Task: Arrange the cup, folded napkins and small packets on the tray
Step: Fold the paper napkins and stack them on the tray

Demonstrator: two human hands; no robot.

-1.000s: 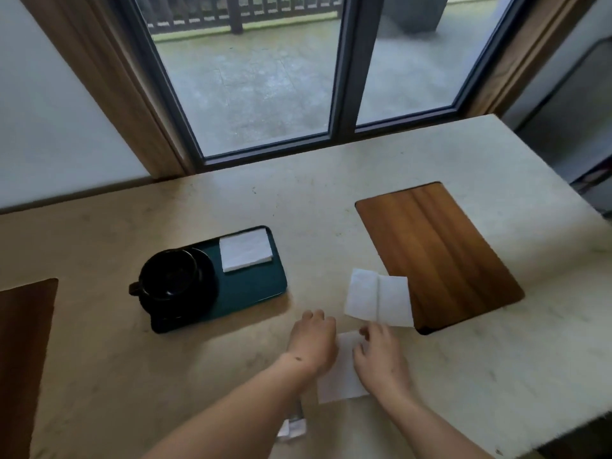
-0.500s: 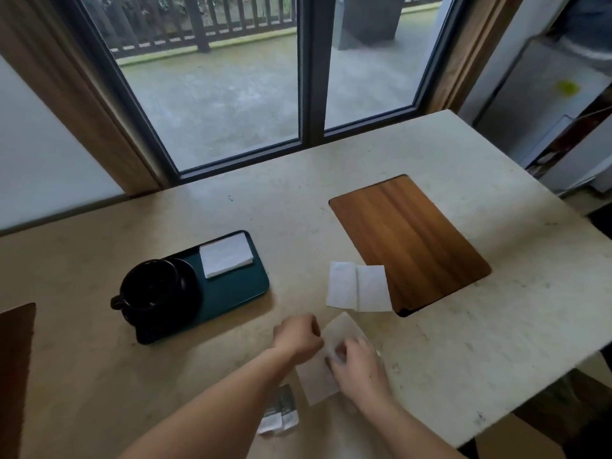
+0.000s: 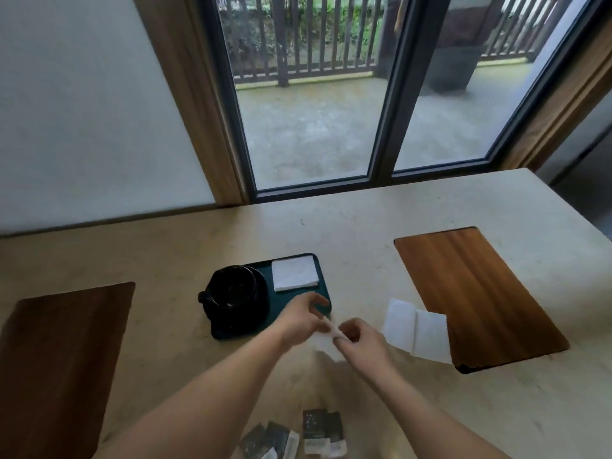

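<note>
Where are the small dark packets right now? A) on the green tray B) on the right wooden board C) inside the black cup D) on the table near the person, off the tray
D: the small dark packets lie on the beige stone table at the near edge, well clear of the dark green rectangular tray.

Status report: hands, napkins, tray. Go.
Left hand and right hand both pinching one napkin, lifted. Tray holds cup, one folded napkin. Packets untouched. Nothing blocking.

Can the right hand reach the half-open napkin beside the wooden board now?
Probably yes. The napkin lies flat just right of the right hand with bare table between, but both hands are busy holding another napkin.
</note>
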